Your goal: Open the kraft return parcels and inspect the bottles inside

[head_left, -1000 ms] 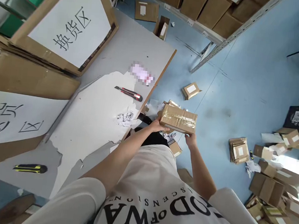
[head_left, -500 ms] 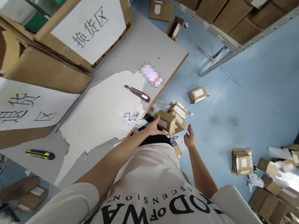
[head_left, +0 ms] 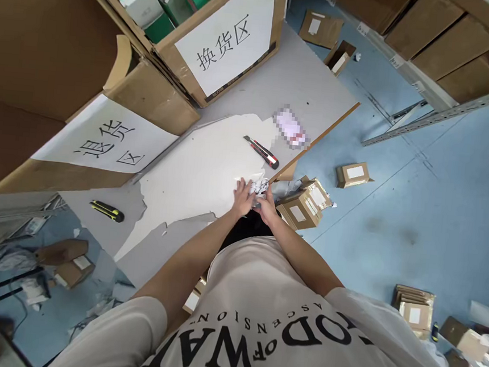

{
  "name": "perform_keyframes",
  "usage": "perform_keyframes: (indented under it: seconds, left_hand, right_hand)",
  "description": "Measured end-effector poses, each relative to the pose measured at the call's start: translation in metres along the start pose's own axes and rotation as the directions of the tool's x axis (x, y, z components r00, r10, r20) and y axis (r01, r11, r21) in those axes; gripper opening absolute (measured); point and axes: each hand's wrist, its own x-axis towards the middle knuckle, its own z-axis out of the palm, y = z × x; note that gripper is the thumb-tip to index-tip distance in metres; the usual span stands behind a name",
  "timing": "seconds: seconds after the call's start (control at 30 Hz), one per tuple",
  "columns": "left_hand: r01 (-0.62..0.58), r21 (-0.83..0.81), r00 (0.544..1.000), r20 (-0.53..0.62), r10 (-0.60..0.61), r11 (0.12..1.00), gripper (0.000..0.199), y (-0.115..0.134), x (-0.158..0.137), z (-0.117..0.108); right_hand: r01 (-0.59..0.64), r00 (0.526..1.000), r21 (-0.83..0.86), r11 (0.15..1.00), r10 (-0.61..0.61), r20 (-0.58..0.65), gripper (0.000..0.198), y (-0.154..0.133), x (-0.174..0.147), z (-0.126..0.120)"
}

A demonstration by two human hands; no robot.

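Note:
A wad of crumpled white printed paper [head_left: 260, 185] lies at the near edge of the table, between my two hands. My left hand [head_left: 243, 198] presses on its left side, the fingers bent over the tabletop and the thumb toward the wad. From the right, my right hand [head_left: 267, 207] closes around the paper at the table's edge. Just right of my hands, a small taped cardboard box [head_left: 298, 214] with a white label rests against other boxes below table height. A red-and-black utility knife [head_left: 261, 152] lies on the table beyond the paper.
A blurred-out pinkish object [head_left: 291, 127] lies near the table's right edge. A yellow utility knife [head_left: 107, 211] is at the left end. Two big labelled cartons, one open carton [head_left: 146, 135] and another carton [head_left: 239, 51], stand along the back. Shelving [head_left: 441, 92] and a floor box [head_left: 354, 174] are to the right.
My left hand has let go of the small box, which now sits on the pile at the right. Both hands have come together on the crumpled paper. The view has shifted left.

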Motion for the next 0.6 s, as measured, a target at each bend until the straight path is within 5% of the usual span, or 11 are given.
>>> perform_keyframes:
  seconds: [0.13,0.23,0.33,0.47,0.6]
  left_hand:
    - [-0.101,-0.116,0.980,0.160,0.119,0.988,0.065,0.020,-0.014,0.049]
    - [-0.149,-0.212,0.883,0.410,0.226,0.966,0.066,0.042,-0.026,0.086]
    - [-0.179,-0.272,0.800,0.519,0.301,0.945,0.067,0.064,-0.033,0.111]
    - [-0.210,-0.332,0.821,0.451,0.351,0.919,0.065,0.072,-0.032,0.109]
    - [-0.216,-0.391,0.882,0.315,0.351,0.895,0.066,0.059,-0.024,0.073]
  right_hand:
    - [0.027,0.985,-0.012,1.000,-0.029,-0.173,0.095,-0.011,-0.020,-0.046]
    - [0.065,0.964,-0.071,0.995,-0.081,-0.254,0.087,-0.023,-0.046,-0.099]
    - [0.095,0.911,-0.152,0.984,-0.148,-0.386,0.084,-0.029,-0.074,-0.142]
    - [0.117,0.827,-0.219,0.969,-0.217,-0.518,0.081,-0.025,-0.093,-0.173]
    - [0.148,0.825,-0.243,0.959,-0.255,-0.504,0.077,-0.022,-0.079,-0.173]
